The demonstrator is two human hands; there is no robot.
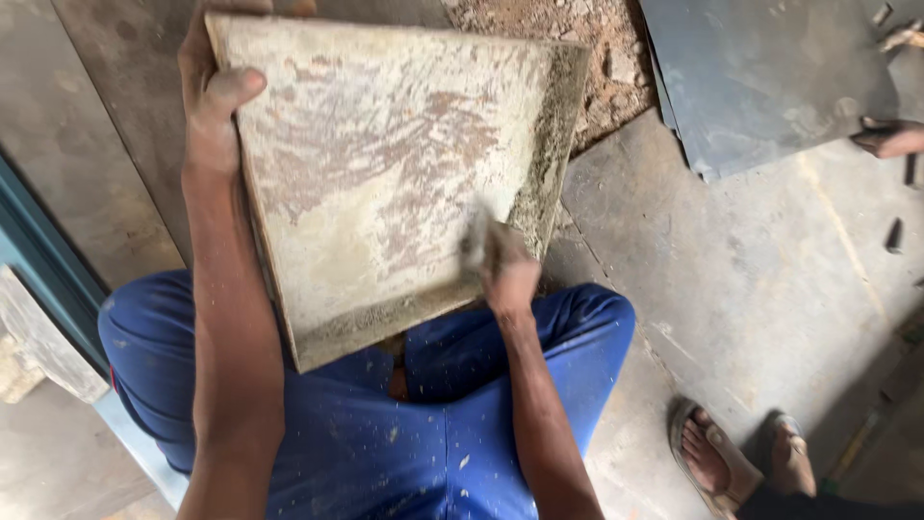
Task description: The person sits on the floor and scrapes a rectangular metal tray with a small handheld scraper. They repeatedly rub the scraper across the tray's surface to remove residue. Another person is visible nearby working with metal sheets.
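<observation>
One square tile (385,164), left hand (214,106) fingers clasping its edge, right hand (505,265) blurred, grip unclear.

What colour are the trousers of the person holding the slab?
Bright blue trousers, speckled with pale dust, seen best in the head view, just below the slab.

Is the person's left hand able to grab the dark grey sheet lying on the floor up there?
Probably not as things stand. The left hand grips the far left corner of the square slab on the lap, and the dark grey sheet lies on the floor beyond the slab's other side. The slab is in the way.
</observation>
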